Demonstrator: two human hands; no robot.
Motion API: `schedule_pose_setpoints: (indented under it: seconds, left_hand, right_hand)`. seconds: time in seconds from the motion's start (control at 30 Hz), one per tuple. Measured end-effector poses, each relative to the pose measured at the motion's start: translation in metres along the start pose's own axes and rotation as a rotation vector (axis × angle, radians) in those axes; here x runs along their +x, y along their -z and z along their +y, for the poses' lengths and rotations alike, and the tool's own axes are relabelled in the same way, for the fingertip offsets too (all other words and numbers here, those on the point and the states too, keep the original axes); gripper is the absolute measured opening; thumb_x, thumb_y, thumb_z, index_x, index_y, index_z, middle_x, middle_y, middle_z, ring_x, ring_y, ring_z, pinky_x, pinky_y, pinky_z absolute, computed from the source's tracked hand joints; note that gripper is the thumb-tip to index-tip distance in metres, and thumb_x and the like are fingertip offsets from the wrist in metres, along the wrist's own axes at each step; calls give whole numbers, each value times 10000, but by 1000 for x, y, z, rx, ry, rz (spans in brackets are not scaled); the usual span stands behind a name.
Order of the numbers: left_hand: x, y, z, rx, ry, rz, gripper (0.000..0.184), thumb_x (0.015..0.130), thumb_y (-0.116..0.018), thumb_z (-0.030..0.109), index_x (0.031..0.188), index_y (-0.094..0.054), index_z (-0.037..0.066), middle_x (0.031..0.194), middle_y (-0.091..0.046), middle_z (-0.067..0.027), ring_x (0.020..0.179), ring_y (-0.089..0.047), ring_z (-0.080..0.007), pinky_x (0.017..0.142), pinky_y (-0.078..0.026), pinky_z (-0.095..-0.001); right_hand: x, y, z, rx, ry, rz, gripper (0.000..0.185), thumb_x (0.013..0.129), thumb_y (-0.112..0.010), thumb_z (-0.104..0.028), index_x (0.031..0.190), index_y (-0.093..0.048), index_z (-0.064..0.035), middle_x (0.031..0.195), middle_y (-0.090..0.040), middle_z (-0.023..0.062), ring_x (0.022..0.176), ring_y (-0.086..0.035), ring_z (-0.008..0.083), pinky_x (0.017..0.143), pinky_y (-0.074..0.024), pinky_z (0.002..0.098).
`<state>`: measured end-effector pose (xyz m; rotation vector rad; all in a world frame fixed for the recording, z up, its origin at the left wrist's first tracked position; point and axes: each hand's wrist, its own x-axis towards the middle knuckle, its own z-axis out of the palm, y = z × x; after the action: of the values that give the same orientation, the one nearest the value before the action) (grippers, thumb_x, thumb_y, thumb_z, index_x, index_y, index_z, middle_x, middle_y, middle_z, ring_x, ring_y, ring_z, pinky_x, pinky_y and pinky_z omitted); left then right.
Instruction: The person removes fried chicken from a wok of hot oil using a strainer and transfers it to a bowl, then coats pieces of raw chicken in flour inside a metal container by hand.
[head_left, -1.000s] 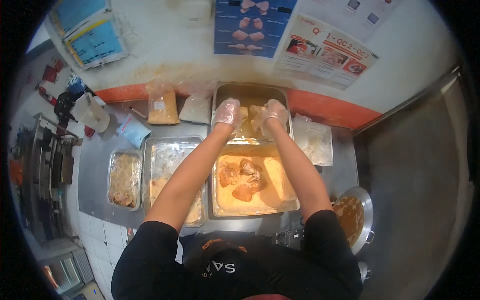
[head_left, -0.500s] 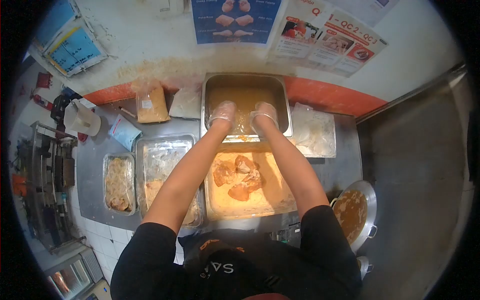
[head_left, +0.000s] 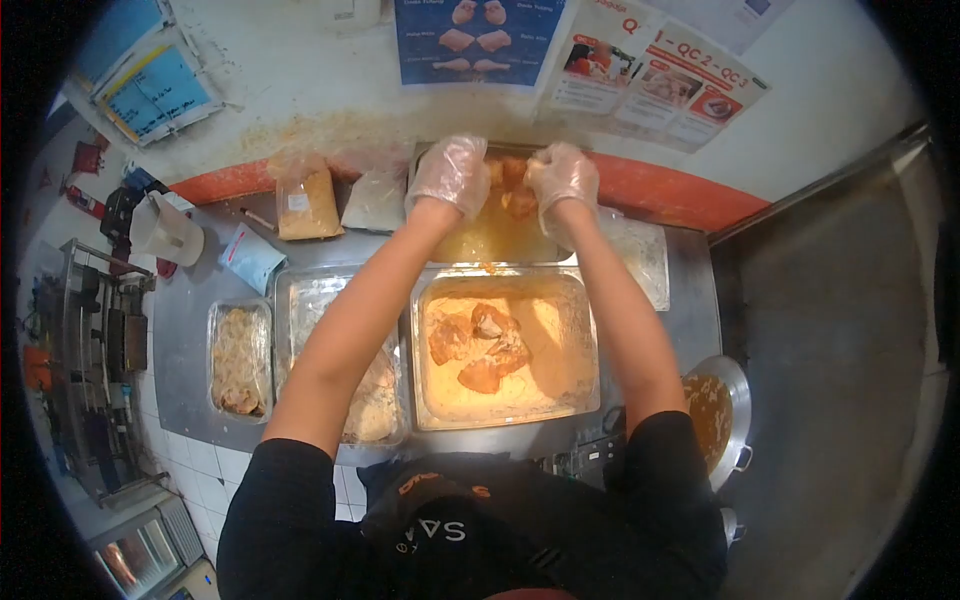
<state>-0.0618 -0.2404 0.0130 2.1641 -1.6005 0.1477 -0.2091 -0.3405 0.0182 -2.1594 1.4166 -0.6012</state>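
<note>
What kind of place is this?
Most likely a commercial kitchen, perhaps one preparing chicken. The blue wall poster pictures what look like chicken cuts, meat pieces lie in a metal tray of powdery coating, and a large metal pan holds brownish liquid.

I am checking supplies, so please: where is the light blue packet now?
In the head view, the light blue packet is on the left of the table, between the white pitcher and the orange-tan bag.
</note>
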Motion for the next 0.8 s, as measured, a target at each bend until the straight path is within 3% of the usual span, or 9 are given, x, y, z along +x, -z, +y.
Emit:
schedule_pose_setpoints:
  seconds: [0.23, 0.33, 0.5, 0.57, 0.6, 0.63, 0.67, 0.73, 0.8]
  left_hand:
    - [-8, 17, 5, -63, -54, 414, 204, 770, -593, 208, 808, -637, 12, 876, -654, -212, 861, -643, -369, 785, -523, -438]
    - [-19, -58, -19, -67, 127, 64, 207, 765, -604, 217, 772, -630, 12, 900, -651, -213, 910, -635, -364, 806, -514, -436]
    - [-40, -74, -27, -13, 111, 100, 196, 779, -590, 210, 770, -634, 19, 895, -645, -205, 880, -631, -356, 804, -518, -425]
    - [-58, -40, -12, -107, 83, 232, 195, 793, -591, 222, 800, -649, 36, 905, -641, -179, 874, -631, -334, 814, -522, -396]
    - [-65, -24, -9, -79, 54, 164, 196, 784, -624, 246, 820, -658, 56, 933, -652, -161, 897, -642, -302, 822, -523, -382]
    - [-83, -6, -3, -164, -64, 261, 193, 772, -643, 238, 828, -660, 54, 896, -656, -160, 836, -639, -314, 774, -522, -391]
    - [-92, 12, 5, -209, -124, 321, 193, 766, -653, 235, 832, -661, 54, 877, -657, -160, 806, -638, -320, 749, -522, -396]
    - [-112, 47, 27, -299, -34, 285, 175, 763, -650, 210, 840, -663, 53, 851, -659, -152, 770, -635, -325, 720, -519, -391]
    - [-139, 55, 36, -342, 121, 196, 158, 766, -638, 189, 843, -664, 53, 844, -659, -144, 765, -632, -324, 715, -516, -382]
  right_hand:
    - [-19, 30, -21, 52, 148, 255, 191, 734, -692, -173, 902, -708, -82, 925, -683, 158, 935, -649, 326, 859, -505, 388]
    - [-12, -43, 35, 36, -30, 58, 179, 747, -691, -185, 886, -703, -72, 940, -686, 168, 948, -648, 346, 855, -507, 411]
    - [-37, -60, 49, -41, -19, 168, 165, 749, -647, -173, 856, -709, -63, 892, -685, 186, 887, -660, 354, 821, -512, 426]
    - [-34, -62, 67, 119, -29, 150, 134, 716, -642, -153, 778, -700, -48, 845, -682, 184, 817, -659, 341, 790, -517, 408]
    - [-53, -15, 34, 67, -119, -67, 195, 702, -675, -146, 855, -694, -27, 875, -688, 175, 830, -656, 317, 809, -516, 375]
    - [-69, -20, 32, 621, -175, 138, 236, 669, -704, -110, 882, -686, -10, 869, -691, 156, 799, -656, 286, 792, -527, 353]
    - [-75, -13, 50, 469, 166, 309, 238, 669, -711, -102, 882, -692, 4, 852, -700, 146, 753, -662, 253, 753, -541, 352]
    - [-92, 16, 52, 330, 385, 273, 247, 682, -719, -130, 897, -703, -11, 906, -702, 150, 797, -669, 248, 763, -539, 355]
    - [-121, 39, 50, 375, 249, 49, 271, 686, -724, -147, 921, -700, -14, 959, -695, 152, 864, -661, 257, 810, -523, 355]
